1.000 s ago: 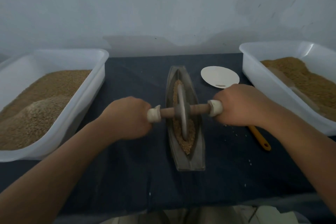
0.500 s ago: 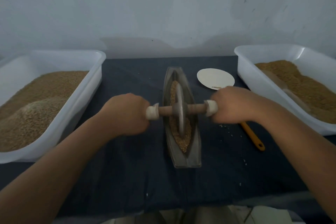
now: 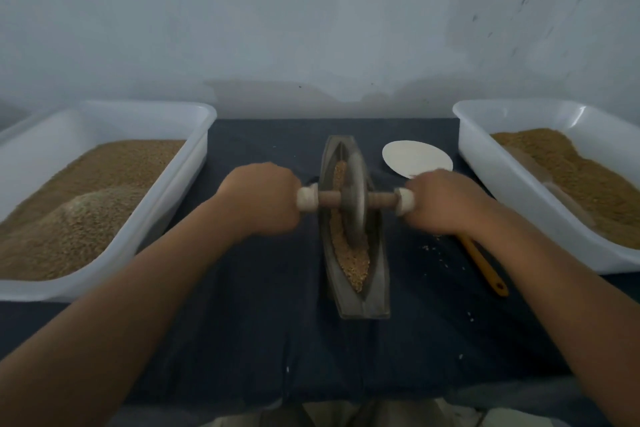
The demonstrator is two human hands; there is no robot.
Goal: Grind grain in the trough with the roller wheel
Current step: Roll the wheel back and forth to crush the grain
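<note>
Left hand (image 3: 266,199) and right hand (image 3: 441,203) each grip an axle end of the roller wheel (image 3: 355,198).
Trough (image 3: 363,305) lies lengthwise at tabletop centre, grain (image 3: 353,263) heaped toward its near end, wheel standing mid-length. Wheel judged heavy and rigid; the axle ends are the sound hold. Orange tool (image 3: 483,262) lies by the right wrist, white disc (image 3: 412,156) beyond; left tub (image 3: 166,184) and right tub (image 3: 502,191) line the side edges.

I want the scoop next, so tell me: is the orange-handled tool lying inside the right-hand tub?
No, the orange-handled tool lies on the dark cloth, outside the right tub.
</note>
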